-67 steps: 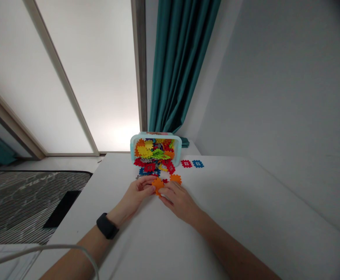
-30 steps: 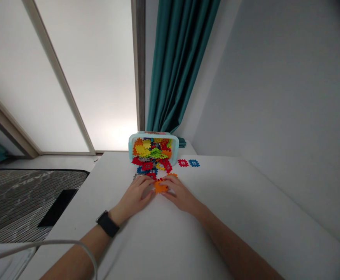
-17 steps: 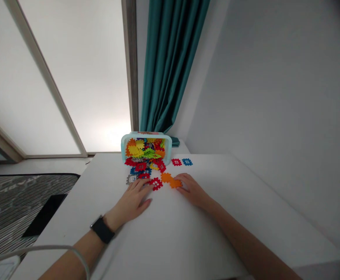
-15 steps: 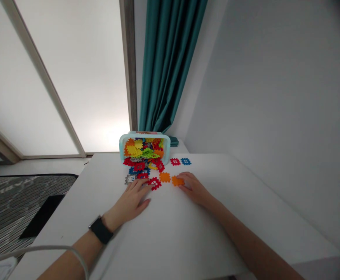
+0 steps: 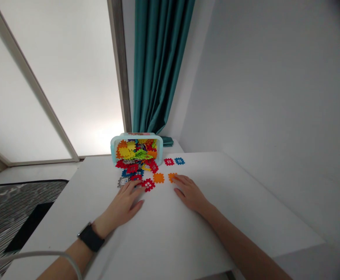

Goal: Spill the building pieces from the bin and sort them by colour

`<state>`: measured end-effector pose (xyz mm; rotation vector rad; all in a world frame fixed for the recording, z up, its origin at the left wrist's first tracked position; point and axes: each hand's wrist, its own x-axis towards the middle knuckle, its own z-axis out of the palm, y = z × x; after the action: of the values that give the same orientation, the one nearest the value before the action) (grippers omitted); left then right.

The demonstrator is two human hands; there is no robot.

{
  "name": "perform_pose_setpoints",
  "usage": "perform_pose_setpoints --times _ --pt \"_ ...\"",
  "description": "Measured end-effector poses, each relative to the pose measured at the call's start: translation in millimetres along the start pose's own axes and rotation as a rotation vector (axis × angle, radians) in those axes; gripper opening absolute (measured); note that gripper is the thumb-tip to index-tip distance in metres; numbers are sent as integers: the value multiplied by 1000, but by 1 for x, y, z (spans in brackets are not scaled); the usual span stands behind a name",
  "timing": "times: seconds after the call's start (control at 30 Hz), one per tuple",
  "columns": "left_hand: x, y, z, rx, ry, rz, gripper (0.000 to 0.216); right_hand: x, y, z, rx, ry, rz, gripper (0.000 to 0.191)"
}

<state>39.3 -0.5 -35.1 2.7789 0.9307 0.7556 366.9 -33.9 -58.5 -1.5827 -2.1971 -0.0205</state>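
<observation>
A light blue tub [image 5: 113,144] lies on its side on the white table [image 5: 164,233], spilling several coloured interlocking tiles. My left hand [image 5: 123,202], with a black watch on its wrist, lies flat and open, fingertips touching a red tile [image 5: 148,184]. My right hand [image 5: 189,190] rests flat and open, fingertips on an orange tile [image 5: 171,177]. A second orange tile [image 5: 158,178] lies loose between the two hands. Neither hand holds anything.
A red tile [image 5: 169,161] and a blue tile [image 5: 179,160] lie side by side right of the tub. A grey piece [image 5: 122,181] sits left of the spill. A teal curtain [image 5: 158,66] hangs behind. The table's right edge falls off near the grey wall.
The two hands, which held an orange piece together, have parted. Two orange tiles now lie apart on the table, and both hands rest flat. The view has swung right.
</observation>
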Motion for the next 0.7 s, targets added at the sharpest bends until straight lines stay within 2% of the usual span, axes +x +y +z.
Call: perform_pose_setpoints --times 0.43,0.7 --pt "1 -2 2 24 14 -23 38 13 6 8 -2 9 65 45" --pt "2 1 -1 22 -3 -11 34 10 6 8 16 35 16 45"
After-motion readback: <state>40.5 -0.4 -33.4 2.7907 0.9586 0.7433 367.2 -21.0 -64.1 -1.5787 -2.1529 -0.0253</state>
